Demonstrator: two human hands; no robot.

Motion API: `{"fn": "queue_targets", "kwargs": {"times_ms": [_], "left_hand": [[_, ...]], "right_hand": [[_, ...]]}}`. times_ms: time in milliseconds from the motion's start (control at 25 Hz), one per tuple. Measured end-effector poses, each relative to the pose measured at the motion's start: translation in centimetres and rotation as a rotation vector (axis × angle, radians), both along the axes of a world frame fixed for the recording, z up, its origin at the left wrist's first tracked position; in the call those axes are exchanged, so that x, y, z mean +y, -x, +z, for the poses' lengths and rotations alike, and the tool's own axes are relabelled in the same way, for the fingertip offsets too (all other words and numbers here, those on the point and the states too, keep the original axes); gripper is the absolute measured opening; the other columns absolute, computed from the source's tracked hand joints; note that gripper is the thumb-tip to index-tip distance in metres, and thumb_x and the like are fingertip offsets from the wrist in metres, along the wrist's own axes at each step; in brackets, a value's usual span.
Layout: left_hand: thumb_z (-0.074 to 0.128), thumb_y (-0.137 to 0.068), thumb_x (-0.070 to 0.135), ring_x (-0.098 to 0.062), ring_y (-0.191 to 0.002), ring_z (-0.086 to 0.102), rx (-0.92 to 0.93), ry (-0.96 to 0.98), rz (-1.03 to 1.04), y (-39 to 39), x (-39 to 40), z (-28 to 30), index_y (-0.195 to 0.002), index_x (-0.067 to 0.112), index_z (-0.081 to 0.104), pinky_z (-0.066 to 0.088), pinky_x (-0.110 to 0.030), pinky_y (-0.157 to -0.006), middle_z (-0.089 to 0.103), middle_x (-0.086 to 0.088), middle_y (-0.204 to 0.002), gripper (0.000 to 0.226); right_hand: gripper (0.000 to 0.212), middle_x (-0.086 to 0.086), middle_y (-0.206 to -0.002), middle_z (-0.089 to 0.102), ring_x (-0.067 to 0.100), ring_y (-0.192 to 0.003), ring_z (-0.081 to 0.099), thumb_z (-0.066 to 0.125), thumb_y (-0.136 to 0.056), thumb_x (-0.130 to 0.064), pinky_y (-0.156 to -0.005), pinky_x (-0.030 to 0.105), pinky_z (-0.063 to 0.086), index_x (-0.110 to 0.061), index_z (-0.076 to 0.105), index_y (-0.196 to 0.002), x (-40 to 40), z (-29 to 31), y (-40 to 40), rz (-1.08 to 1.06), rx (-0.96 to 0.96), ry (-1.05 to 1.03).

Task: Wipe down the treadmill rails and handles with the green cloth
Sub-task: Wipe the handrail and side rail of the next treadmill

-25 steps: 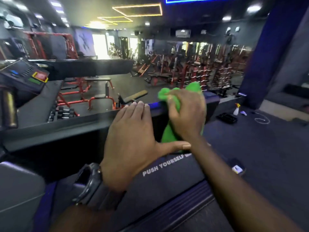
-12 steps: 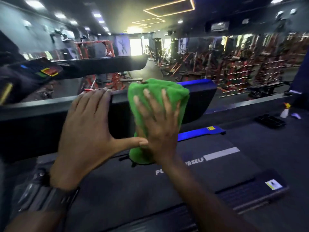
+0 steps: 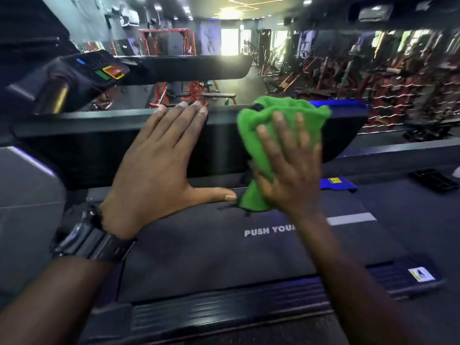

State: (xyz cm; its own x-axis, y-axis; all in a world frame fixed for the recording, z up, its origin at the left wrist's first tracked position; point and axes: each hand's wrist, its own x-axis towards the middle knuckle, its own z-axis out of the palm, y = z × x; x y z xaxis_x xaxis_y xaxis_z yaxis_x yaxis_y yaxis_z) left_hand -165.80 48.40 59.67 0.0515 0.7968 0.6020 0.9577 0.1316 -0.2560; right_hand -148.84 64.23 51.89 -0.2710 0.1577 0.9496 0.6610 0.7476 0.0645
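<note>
While the green cloth (image 3: 278,125) lies bunched over the top edge and near face of the treadmill rail (image 3: 104,143), the right hand (image 3: 288,168) presses it flat there, fingers straight and spread, nothing curled round the fabric. A tail of cloth hangs below the palm, down toward the belt (image 3: 224,247).

That rail runs long and nearly level across the view, left to right, ending in a rounded tip just beyond the cloth on the right. So the wiping hand sits near the rail's right end, and most of the unwiped length, by my judgement, lies leftward along that axis.

Directly in that path is the left hand (image 3: 161,168), also flat and relaxed, fingers extended against the rail's face, its thumb stretched out toward the cloth and almost reaching it. It grips nothing and appears to steady the body. A wristwatch (image 3: 87,237) sits on that wrist. A leftward sweep would probably need this hand lifted or slid away first.

Farther left stands the console (image 3: 82,73), with green and red buttons, and behind runs a second dark rail (image 3: 186,70). Beyond are red gym machines (image 3: 385,83), too blurred to detail.
</note>
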Motion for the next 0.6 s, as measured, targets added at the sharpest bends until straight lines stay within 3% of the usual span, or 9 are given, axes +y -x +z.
{"fn": "queue_targets", "kwargs": {"times_ms": [40, 160, 200, 240, 320, 400, 480, 560, 600], "left_hand": [[0.031, -0.071, 0.097, -0.023, -0.151, 0.021, 0.018, -0.005, 0.017, 0.5, -0.6, 0.0, -0.155, 0.007, 0.025, 0.016, -0.049, -0.123, 0.027, -0.008, -0.161, 0.122], [0.027, -0.074, 0.095, -0.022, -0.153, 0.013, 0.018, -0.025, 0.100, 1.7, -2.3, -0.5, -0.156, 0.008, 0.021, 0.013, -0.051, -0.122, 0.019, -0.007, -0.164, 0.120], [0.026, -0.074, 0.095, -0.023, -0.153, 0.011, 0.016, -0.022, 0.115, 1.8, -2.6, -0.7, -0.156, 0.007, 0.019, 0.012, -0.051, -0.123, 0.017, -0.008, -0.164, 0.121], [0.025, -0.074, 0.096, -0.023, -0.153, 0.009, 0.015, -0.020, 0.121, 1.8, -2.8, -1.0, -0.156, 0.006, 0.018, 0.011, -0.052, -0.123, 0.015, -0.009, -0.165, 0.122], [0.026, -0.075, 0.095, -0.024, -0.153, 0.009, 0.011, -0.040, 0.112, 1.8, -2.8, -1.3, -0.156, 0.004, 0.018, 0.010, -0.052, -0.123, 0.014, -0.011, -0.165, 0.122], [0.029, -0.077, 0.093, -0.024, -0.153, 0.009, 0.016, -0.065, 0.092, 2.2, -3.1, -1.5, -0.155, 0.003, 0.019, 0.012, -0.053, -0.123, 0.015, -0.011, -0.164, 0.119], [0.034, -0.079, 0.090, -0.025, -0.153, 0.010, -0.005, -0.098, 0.093, 3.4, -4.0, -1.9, -0.155, 0.003, 0.021, 0.014, -0.052, -0.122, 0.016, -0.012, -0.164, 0.116], [0.039, -0.079, 0.088, -0.027, -0.153, 0.011, -0.031, -0.131, 0.102, 4.4, -4.8, -2.2, -0.154, 0.000, 0.023, 0.015, -0.052, -0.122, 0.016, -0.014, -0.164, 0.117], [0.040, -0.078, 0.088, -0.028, -0.153, 0.012, -0.035, -0.141, 0.099, 4.6, -4.9, -2.4, -0.153, -0.001, 0.023, 0.015, -0.052, -0.122, 0.016, -0.015, -0.163, 0.118]], "right_hand": [[0.062, 0.018, -0.157, 0.028, 0.041, -0.144, 0.026, 0.058, -0.096, -0.040, -0.113, 0.058, 0.027, -0.021, 0.033, -0.149, 1.6, -0.2, -2.1, -0.027, 0.099, 0.076], [0.060, 0.033, -0.156, 0.017, 0.040, -0.147, 0.018, 0.058, -0.092, -0.023, -0.122, 0.041, 0.016, -0.014, 0.041, -0.149, 1.7, 1.5, -2.3, 0.050, 0.798, 0.460], [0.062, 0.032, -0.156, 0.019, 0.040, -0.147, 0.019, 0.058, -0.088, -0.021, -0.122, 0.042, 0.014, -0.015, 0.043, -0.148, 0.1, 2.4, -0.1, 0.034, 0.825, 0.494], [0.064, 0.029, -0.156, 0.022, 0.040, -0.147, 0.021, 0.059, -0.085, -0.022, -0.122, 0.045, 0.011, -0.018, 0.043, -0.147, -1.6, 2.8, 2.3, 0.010, 0.690, 0.443], [0.072, 0.023, -0.155, 0.030, 0.037, -0.146, 0.025, 0.062, -0.079, -0.024, -0.120, 0.051, 0.010, -0.021, 0.040, -0.148, -4.5, 2.3, 5.1, 0.096, 0.195, 0.189], [0.082, 0.019, -0.155, 0.033, 0.034, -0.145, 0.026, 0.064, -0.073, -0.026, -0.119, 0.054, 0.014, -0.021, 0.034, -0.149, -3.8, 1.6, 3.7, 0.137, -0.071, 0.030], [0.078, 0.015, -0.157, 0.028, 0.034, -0.146, 0.022, 0.059, -0.080, -0.021, -0.119, 0.052, 0.013, -0.016, 0.028, -0.151, -1.0, 1.3, 0.5, 0.051, 0.104, 0.112], [0.067, 0.019, -0.159, 0.025, 0.040, -0.148, 0.019, 0.054, -0.091, -0.016, -0.122, 0.040, 0.009, -0.005, 0.027, -0.151, 0.9, 2.3, -1.3, 0.052, 0.608, 0.311], [0.065, 0.020, -0.158, 0.027, 0.040, -0.148, 0.019, 0.054, -0.092, -0.017, -0.122, 0.036, 0.007, -0.002, 0.029, -0.150, 0.3, 2.8, -0.1, 0.043, 0.745, 0.373]]}}
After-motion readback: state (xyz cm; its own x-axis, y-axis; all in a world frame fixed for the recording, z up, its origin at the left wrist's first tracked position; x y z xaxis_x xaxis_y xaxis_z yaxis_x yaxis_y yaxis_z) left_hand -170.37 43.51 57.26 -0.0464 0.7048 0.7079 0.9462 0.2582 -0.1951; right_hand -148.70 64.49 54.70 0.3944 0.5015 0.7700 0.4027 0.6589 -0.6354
